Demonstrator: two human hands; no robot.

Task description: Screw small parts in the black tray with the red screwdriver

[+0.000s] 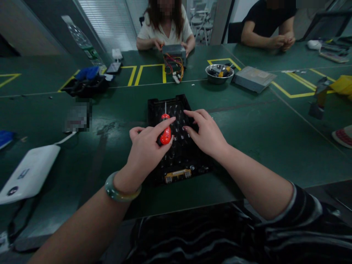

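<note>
A black plastic casing (178,152) lies on the table in front of me, with rows of small white marks inside. At its near end is a tan circuit board (178,176) with metal connectors. My left hand (147,146) rests over the casing's left side, its thumb and index finger around the red handle of a screwdriver (165,136). The screwdriver's shaft points away from me. Over the casing's right part, my right hand (207,134) has its thumb and fingers apart and holds nothing; whether its fingertips touch the casing, I cannot tell.
To the left lie a white power bank (33,168) and a black tray (85,86) with blue items. A metal bowl (218,75) of tools and a flat grey box (253,79) stand ahead. Across the table, a person handles a metal box with wires (174,55); another person sits right.
</note>
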